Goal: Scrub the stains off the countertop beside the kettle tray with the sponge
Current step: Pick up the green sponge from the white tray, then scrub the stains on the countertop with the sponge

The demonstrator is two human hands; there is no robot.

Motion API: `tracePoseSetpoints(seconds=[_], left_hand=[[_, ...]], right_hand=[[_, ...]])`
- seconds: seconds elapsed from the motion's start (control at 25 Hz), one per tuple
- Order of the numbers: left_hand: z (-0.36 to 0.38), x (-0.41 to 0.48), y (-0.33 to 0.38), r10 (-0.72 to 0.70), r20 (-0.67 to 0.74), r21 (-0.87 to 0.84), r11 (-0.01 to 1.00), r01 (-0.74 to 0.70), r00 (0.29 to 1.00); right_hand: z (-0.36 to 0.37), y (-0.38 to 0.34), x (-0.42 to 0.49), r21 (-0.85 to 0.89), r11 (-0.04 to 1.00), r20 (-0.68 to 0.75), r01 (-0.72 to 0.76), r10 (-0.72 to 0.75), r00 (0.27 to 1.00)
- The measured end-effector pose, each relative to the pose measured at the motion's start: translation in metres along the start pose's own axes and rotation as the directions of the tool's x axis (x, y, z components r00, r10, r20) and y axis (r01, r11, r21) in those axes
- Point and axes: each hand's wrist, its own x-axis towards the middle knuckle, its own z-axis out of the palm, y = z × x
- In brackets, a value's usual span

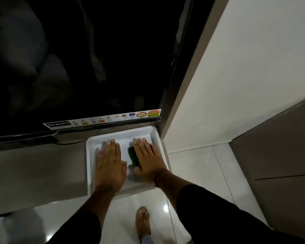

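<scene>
A white tray (91, 155) sits at the right end of a grey countertop (37, 169). My left hand (109, 166) lies flat inside the tray, fingers spread, holding nothing. My right hand (149, 159) presses flat on a dark green sponge (133, 156), which shows only along the hand's left edge on the tray floor. No kettle is in view. The countertop surface left of the tray is dim, and I cannot make out stains on it.
A large black TV screen (77, 59) with a sticker strip (102, 119) stands right behind the tray. A white wall panel (236, 76) rises to the right. Glossy white floor tiles (192, 173) and my sandalled foot (143, 221) are below.
</scene>
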Motion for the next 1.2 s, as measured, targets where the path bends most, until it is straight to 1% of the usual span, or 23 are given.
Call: tracePoseSetpoints(seconds=[0.04,0.08,0.12,0.16,0.28,0.44,0.52,0.68,0.76,0.8,0.92,1.0,1.08,1.2], left_hand=[[0.002,0.001,0.000,-0.008,-0.008,-0.024,1.000,0.008,1.000],[0.002,0.001,-0.002,-0.014,-0.001,-0.096,0.995,0.014,1.000],[0.006,0.002,-0.003,-0.010,0.000,-0.108,0.994,0.010,1.000],[0.010,0.002,-0.003,0.005,-0.028,-0.129,0.992,-0.008,1.000],[0.013,0.000,-0.004,0.037,-0.023,-0.127,0.991,-0.039,0.999],[0.006,-0.004,0.002,0.051,-0.024,-0.079,0.995,-0.053,0.998],[-0.002,-0.005,0.004,0.055,-0.029,-0.028,0.998,-0.055,0.998],[-0.037,-0.009,0.022,0.084,-0.026,0.027,0.996,-0.083,0.996],[-0.055,-0.007,0.045,0.135,-0.056,0.047,0.990,-0.132,0.989],[-0.064,-0.005,0.062,0.187,-0.077,0.054,0.982,-0.183,0.979],[-0.085,0.003,0.131,0.365,-0.134,0.073,0.931,-0.358,0.921],[-0.095,0.007,0.193,0.474,-0.136,0.063,0.881,-0.470,0.870],[-0.099,0.006,0.247,0.564,-0.164,0.033,0.823,-0.566,0.810],[-0.097,0.005,0.365,0.714,-0.182,0.066,0.695,-0.716,0.676]], right_hand=[[0.004,0.000,0.002,-0.052,0.999,0.021,0.009,-0.008,1.000],[0.007,0.000,0.004,-0.095,0.995,0.045,0.021,-0.017,0.999],[0.010,0.002,0.004,-0.130,0.991,0.061,0.020,-0.013,0.998],[0.014,0.004,0.004,-0.142,0.990,0.054,0.024,-0.017,0.998],[0.021,0.002,0.005,-0.127,0.992,0.017,0.012,-0.009,1.000],[0.021,-0.001,-0.001,-0.172,0.985,-0.016,0.010,-0.013,1.000],[0.010,-0.006,-0.008,-0.157,0.987,-0.066,0.038,-0.048,0.997],[-0.025,-0.008,-0.040,-0.127,0.990,-0.243,0.064,-0.093,0.965],[-0.043,0.004,-0.066,-0.130,0.991,-0.339,0.028,-0.071,0.938],[-0.053,0.017,-0.081,-0.139,0.990,-0.383,-0.011,-0.043,0.923],[-0.083,0.077,-0.134,-0.114,0.975,-0.481,-0.188,0.112,0.869],[-0.098,0.126,-0.180,-0.075,0.942,-0.532,-0.328,0.240,0.812],[-0.113,0.166,-0.219,-0.024,0.910,-0.561,-0.415,0.331,0.758],[-0.141,0.253,-0.301,0.063,0.819,-0.606,-0.570,0.485,0.631]])
